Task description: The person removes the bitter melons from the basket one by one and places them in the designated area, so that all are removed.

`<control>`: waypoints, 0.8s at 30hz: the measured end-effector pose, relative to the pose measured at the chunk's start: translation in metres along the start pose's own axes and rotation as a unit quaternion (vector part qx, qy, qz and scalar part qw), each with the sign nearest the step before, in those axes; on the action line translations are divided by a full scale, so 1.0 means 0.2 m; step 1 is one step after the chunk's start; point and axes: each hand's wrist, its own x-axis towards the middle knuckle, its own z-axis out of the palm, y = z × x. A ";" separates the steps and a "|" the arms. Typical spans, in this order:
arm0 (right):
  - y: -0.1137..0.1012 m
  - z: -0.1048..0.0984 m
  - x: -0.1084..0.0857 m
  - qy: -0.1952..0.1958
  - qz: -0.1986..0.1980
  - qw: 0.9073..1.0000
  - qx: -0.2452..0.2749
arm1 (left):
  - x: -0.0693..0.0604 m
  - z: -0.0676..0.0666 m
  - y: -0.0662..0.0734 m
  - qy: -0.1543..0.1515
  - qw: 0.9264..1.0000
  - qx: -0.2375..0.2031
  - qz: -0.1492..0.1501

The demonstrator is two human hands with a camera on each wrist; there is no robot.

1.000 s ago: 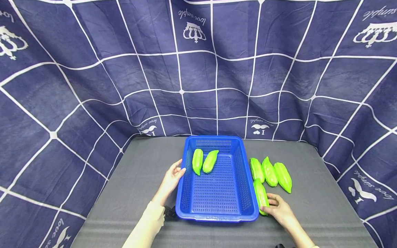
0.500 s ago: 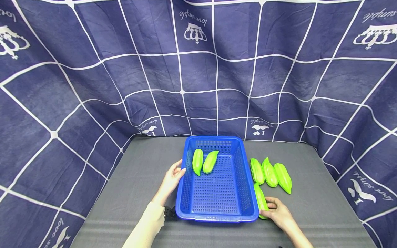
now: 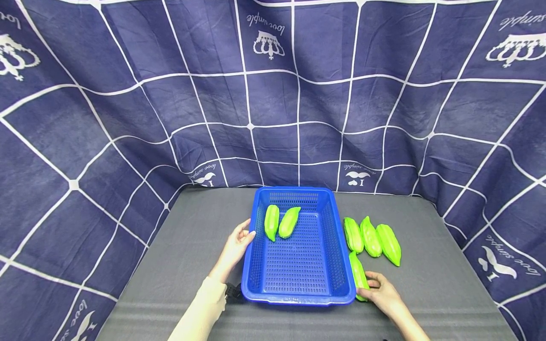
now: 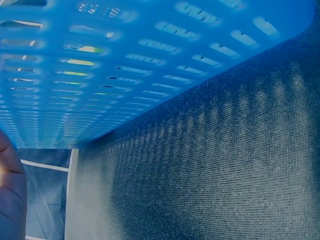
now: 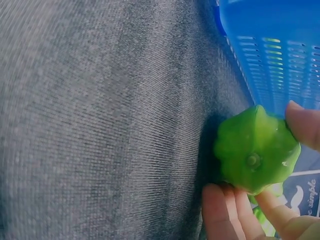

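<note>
A blue plastic basket (image 3: 298, 299) with slotted walls stands on the grey cloth, two green ribbed gourds (image 3: 271, 222) lying inside at its far left. My left hand (image 3: 236, 241) grips the basket's left rim, thumb on the rim. In the left wrist view, part of that hand (image 4: 11, 187) shows beside the slotted wall. Just outside the basket's right wall, my right hand (image 3: 384, 292) holds another green ribbed gourd (image 3: 359, 277) between thumb and fingers. The right wrist view shows this gourd (image 5: 257, 150) end-on, fingers below it and the thumb at its upper right.
Three more green gourds (image 3: 372, 239) lie side by side right of the basket, beyond the held one. A grey cloth (image 3: 187, 237) covers the table. A dark blue curtain with white lines (image 3: 315, 104) hangs behind and along both sides.
Since one second ago, my right hand and its gourd have shifted slightly toward me, away from the gourd beyond it. Over the last half second almost nothing moves. My left hand stays put.
</note>
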 end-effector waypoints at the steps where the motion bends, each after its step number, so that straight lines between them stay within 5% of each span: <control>1: 0.00 0.00 0.00 -0.001 0.002 1.000 -0.001 | 0.00 0.00 0.00 -0.001 1.000 0.001 0.002; 16: -0.04 -0.02 0.00 -0.025 0.000 1.000 0.012 | 0.00 0.00 0.01 -0.004 1.000 -0.023 -0.003; 24: -0.16 -0.08 0.03 0.000 -0.021 1.000 -0.009 | 0.00 0.00 0.01 -0.005 1.000 -0.024 0.006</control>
